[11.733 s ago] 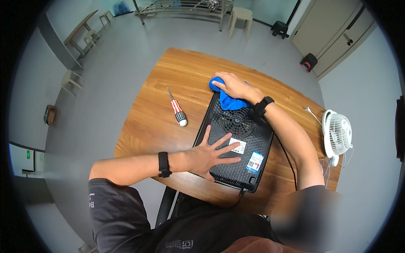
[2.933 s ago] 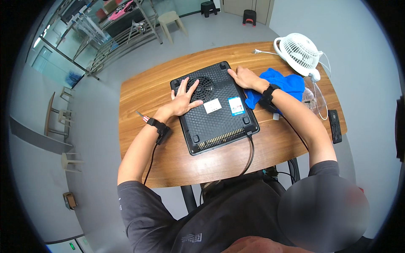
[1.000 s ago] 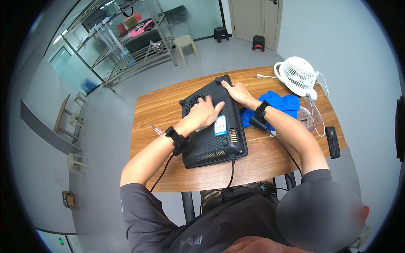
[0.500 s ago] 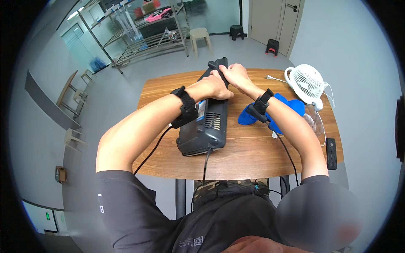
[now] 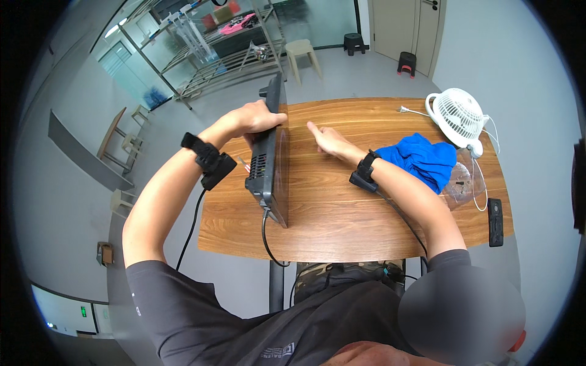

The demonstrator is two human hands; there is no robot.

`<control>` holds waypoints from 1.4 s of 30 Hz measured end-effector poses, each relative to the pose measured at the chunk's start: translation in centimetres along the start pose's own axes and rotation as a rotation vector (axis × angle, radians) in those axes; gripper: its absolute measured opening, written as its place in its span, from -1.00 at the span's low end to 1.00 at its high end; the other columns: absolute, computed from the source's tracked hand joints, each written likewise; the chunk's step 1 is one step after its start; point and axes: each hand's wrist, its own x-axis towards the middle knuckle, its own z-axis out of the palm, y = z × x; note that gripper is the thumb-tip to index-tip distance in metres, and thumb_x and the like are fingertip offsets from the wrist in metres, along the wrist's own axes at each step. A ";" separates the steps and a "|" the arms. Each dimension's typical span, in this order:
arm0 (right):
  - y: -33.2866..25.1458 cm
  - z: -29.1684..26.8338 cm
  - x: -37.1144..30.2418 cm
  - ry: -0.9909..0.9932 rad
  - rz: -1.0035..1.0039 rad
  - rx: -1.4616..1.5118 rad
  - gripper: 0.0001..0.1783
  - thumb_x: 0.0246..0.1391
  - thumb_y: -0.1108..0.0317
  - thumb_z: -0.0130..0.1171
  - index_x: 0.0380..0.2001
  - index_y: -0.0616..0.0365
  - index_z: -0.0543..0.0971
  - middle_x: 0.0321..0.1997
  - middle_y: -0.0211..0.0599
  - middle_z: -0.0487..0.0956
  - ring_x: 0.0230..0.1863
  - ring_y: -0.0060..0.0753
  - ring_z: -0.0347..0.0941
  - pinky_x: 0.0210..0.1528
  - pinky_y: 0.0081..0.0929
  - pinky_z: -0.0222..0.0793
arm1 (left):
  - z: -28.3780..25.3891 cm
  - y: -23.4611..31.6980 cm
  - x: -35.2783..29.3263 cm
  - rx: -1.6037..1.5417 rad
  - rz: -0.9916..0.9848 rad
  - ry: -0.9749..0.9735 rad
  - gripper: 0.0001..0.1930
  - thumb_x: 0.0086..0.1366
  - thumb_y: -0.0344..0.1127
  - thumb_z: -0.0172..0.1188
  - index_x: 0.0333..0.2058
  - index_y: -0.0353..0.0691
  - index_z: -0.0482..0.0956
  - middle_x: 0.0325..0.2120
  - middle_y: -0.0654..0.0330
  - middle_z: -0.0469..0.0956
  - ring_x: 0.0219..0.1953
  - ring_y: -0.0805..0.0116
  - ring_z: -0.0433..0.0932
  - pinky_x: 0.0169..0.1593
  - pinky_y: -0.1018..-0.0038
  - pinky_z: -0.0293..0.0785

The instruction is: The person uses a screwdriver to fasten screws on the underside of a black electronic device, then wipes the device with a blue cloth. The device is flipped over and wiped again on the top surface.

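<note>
A black induction cooker (image 5: 265, 163) stands tilted up on its edge on the left part of the wooden table, its vent grille facing left and its glossy flat face turned right. My left hand (image 5: 261, 118) grips its upper edge, thumb over the glossy side; its other fingers are partly hidden behind the body. A black power cord (image 5: 267, 244) runs from its near end. My right hand (image 5: 330, 141) is held apart from it over the middle of the table, empty, with its fingers partly stretched out. Both wrists wear black straps with small boxes.
On the right lie a crumpled blue cloth (image 5: 418, 160), a white fan (image 5: 456, 116) with its cord, a clear plastic lid-like piece (image 5: 462, 183) and a black flat device (image 5: 495, 222). Beyond the wooden table (image 5: 342, 226) stand a metal rack (image 5: 207, 76) and stools.
The cooker has been tipped up onto its edge and shifted left. My right hand has let go and moved toward me; the left keeps hold. The view has shifted slightly.
</note>
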 end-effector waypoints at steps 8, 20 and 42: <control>3.6 0.9 1.0 -0.149 0.007 -0.246 0.04 0.33 -0.46 -0.40 -0.45 0.39 0.67 -0.49 0.04 0.62 -0.42 -0.14 0.56 -0.21 -0.14 0.47 | -0.8 -3.7 0.0 -0.161 0.096 0.132 -0.47 0.13 -0.03 0.21 -0.12 -0.43 0.54 -0.33 0.04 0.61 -0.40 0.27 0.66 -0.45 0.31 0.69; 6.0 -4.9 -1.7 -0.055 0.230 0.144 -0.04 0.34 -0.44 -0.36 -0.25 0.39 0.56 -0.30 -0.02 0.67 -0.76 -0.53 0.01 -0.72 -0.45 -0.02 | 4.1 -9.1 5.2 -0.722 0.263 0.039 -0.55 0.36 -0.10 0.08 0.07 -0.33 0.42 -0.36 0.21 0.56 -0.45 0.46 0.58 -0.45 0.50 0.54; 9.1 -8.2 -3.9 -0.056 -0.009 -0.366 -0.17 0.32 -0.27 0.01 -0.29 0.53 0.63 -0.18 0.38 0.63 -0.05 0.27 0.59 0.03 -0.05 0.46 | 12.7 -14.3 9.8 -0.605 0.059 -0.403 -0.32 0.49 0.21 0.01 0.19 -0.38 0.35 -0.10 -0.01 0.58 -0.21 0.30 0.61 -0.22 0.36 0.60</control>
